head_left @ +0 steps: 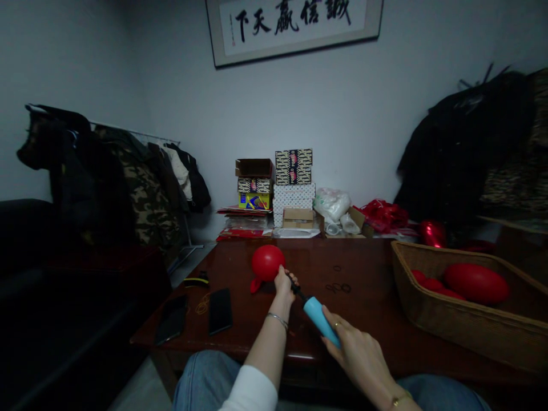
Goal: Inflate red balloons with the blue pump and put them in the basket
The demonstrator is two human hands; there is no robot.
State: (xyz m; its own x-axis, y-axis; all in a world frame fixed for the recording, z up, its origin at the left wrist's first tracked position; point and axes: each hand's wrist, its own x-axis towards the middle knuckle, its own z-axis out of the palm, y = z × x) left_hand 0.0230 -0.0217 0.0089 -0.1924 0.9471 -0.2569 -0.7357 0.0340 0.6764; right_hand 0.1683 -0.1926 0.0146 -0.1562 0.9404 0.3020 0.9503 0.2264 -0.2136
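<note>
My left hand (284, 283) is closed at the neck of a partly inflated red balloon (268, 262), pinching it around the black nozzle end of a hand pump. A small uninflated red part hangs below the balloon's left side. The light blue barrel of the balloon pump (320, 319) slants down to the right. Around its lower end wraps my right hand (357, 345), fingers closed on it. Just how the balloon's mouth sits on the nozzle is hidden by my left fingers.
On the right stands a wicker basket (411, 308) with several red balloons (476, 283). Several dark rings (338, 288) lie mid-table. Two dark phone-like slabs (220, 311) and a yellow-black item (197, 281) lie left. Stacked boxes (293, 197) and plastic bags (331, 204) line the back.
</note>
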